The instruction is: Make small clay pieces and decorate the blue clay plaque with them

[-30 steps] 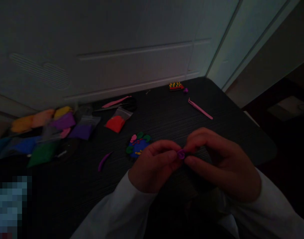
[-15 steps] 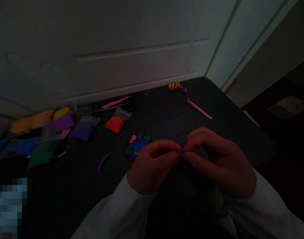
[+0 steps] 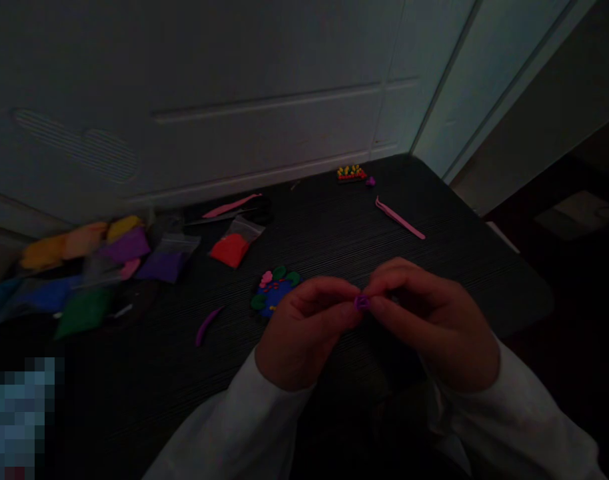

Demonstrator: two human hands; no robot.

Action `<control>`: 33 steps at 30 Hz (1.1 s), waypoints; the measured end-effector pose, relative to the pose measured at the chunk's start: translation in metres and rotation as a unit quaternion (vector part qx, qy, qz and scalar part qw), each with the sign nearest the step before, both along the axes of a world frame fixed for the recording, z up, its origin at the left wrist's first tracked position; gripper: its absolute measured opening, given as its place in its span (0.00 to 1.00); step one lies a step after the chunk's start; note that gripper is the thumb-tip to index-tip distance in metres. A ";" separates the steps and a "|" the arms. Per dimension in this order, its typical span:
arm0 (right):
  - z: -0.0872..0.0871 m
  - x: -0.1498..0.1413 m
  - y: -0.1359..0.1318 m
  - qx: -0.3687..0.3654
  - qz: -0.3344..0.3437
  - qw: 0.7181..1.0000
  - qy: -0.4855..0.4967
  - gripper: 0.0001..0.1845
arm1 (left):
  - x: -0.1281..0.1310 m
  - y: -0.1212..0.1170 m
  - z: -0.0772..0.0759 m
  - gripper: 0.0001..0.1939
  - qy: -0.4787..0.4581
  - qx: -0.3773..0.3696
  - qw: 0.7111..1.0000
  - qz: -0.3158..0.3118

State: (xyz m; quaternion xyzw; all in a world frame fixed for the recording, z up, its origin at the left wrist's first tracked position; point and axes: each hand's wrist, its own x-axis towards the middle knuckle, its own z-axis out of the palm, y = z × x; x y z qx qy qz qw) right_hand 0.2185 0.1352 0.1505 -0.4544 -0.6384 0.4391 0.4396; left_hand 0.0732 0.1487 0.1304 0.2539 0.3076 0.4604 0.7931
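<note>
Home craft corner, dark table (image 3: 324, 233), panelled wall (image 3: 264, 133), coloured bags (image 3: 127, 245)

Purple coil (image 3: 362, 303); blue disc (image 3: 277, 297) dotted red; pink tool (image 3: 400, 219); finely lined black tabletop (image 3: 324, 230)

Dim light leaves the surface (image 3: 324, 230) nearly black, the panel (image 3: 264, 60) behind it slightly brighter, fine detail soft, and a patch (image 3: 19, 413) at its near left pixelated.

I can see a long, loose, off-white cloth sleeve (image 3: 244, 413) ending at the wrist of the bare left hand (image 3: 299, 337), and a matching, softly creased sleeve (image 3: 519, 407) behind the bare right hand (image 3: 444, 330).
</note>
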 end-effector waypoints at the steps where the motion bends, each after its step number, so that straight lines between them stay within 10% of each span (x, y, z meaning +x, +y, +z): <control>1: -0.001 0.000 0.001 -0.003 -0.001 1.000 0.003 0.03 | 0.000 0.000 0.000 0.07 0.004 0.000 1.000 0.003; 33: -0.018 -0.010 0.036 0.050 -0.001 0.997 0.050 0.02 | 0.000 0.015 -0.005 0.09 0.151 0.106 0.973 0.137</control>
